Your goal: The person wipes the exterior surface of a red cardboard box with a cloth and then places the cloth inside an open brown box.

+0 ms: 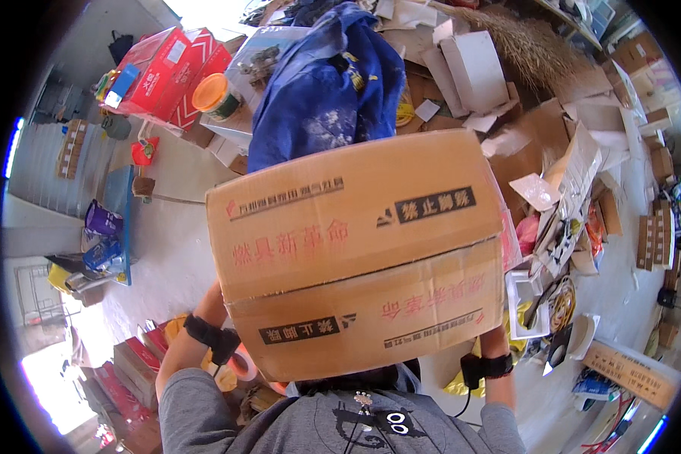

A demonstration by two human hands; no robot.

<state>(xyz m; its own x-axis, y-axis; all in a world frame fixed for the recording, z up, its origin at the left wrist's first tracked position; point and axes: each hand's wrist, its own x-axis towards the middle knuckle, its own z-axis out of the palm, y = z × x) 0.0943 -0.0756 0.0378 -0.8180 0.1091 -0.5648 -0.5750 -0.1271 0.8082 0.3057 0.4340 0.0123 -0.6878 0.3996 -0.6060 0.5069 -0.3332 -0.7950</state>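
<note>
A large brown cardboard box (363, 227) with red and black print is held up in front of my chest, its closed flap seam running across the face toward me. My left hand (216, 295) grips its left side, the fingers hidden behind the carton. At the lower right corner my right hand (495, 340) holds the other side, with its fingers also out of sight. Both wrists wear black straps. Just beyond the box lies a blue cloth (325, 83) with pale dusty marks, partly covered by the box's top edge.
A red carton (155, 76) and an orange-lidded tub (216, 97) stand at the far left. Torn cardboard (537, 144), a white open box (473, 72) and straw bristles (522, 41) are heaped at the far right. A long carton (632, 371) lies at the near right.
</note>
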